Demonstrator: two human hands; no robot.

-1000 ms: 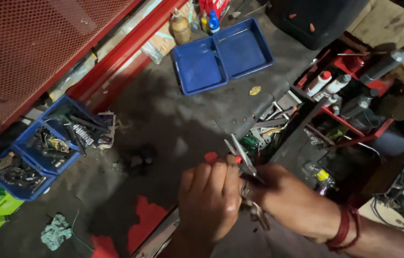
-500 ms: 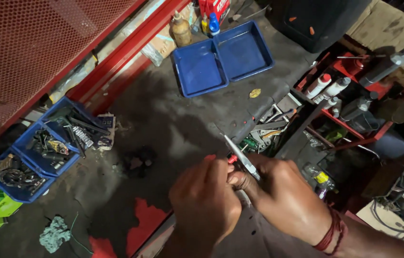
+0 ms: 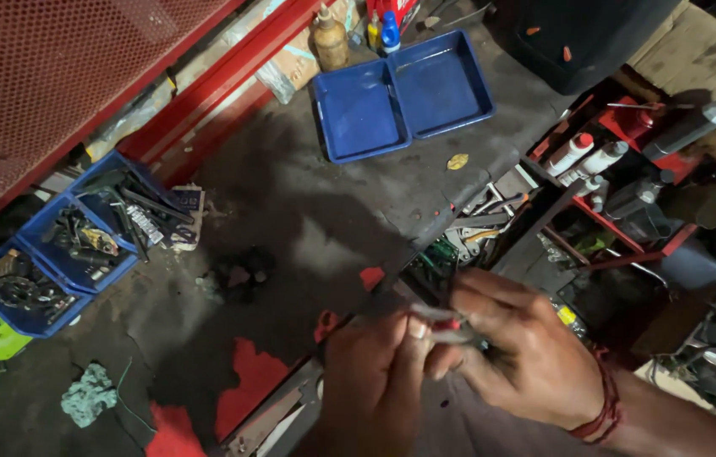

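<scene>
Lowered and tipped flatter since half a second ago, the small red-tipped metal tool [image 3: 441, 323] is pinched between the fingers of the left hand [image 3: 375, 385] and the right hand [image 3: 527, 351], above the dark stained workbench [image 3: 307, 220] beside the open red toolbox [image 3: 603, 203].

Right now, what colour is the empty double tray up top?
Blue, in the head view: the double tray.

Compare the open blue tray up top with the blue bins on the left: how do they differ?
The blue tray is bare inside; the blue bins are full of tools and metal parts. The tray is two shallow halves lying flat; the bins look deeper, with several compartments. Both are blue plastic on the dark, stained floor.
</scene>
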